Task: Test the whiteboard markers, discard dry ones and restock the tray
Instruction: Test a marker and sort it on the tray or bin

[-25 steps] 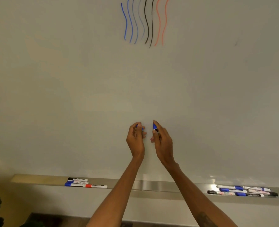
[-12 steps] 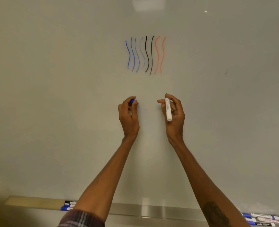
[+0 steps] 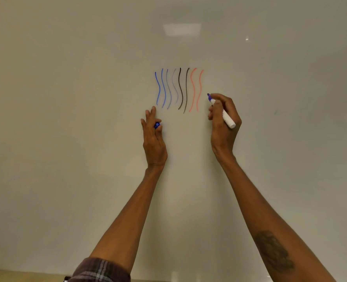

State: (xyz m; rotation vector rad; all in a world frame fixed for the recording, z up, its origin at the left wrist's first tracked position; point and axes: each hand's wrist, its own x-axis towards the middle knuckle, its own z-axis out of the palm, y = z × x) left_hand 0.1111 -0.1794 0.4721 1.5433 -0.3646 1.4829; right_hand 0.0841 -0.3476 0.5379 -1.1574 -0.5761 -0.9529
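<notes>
Presently the uncapped marker [image 3: 227, 119] is held in the right grip [image 3: 222, 131], tip just beside the red test lines [image 3: 193, 89]; its cap [image 3: 157, 125] is pinched in the left grip [image 3: 154, 143]. A stroke overlapping those lines could be misjudged.

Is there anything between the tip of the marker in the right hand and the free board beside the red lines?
Nothing visible. The right hand holds the uncapped marker with its tip just right of the red lines, over bare whiteboard. The left hand with the cap is lower left, apart.
</notes>
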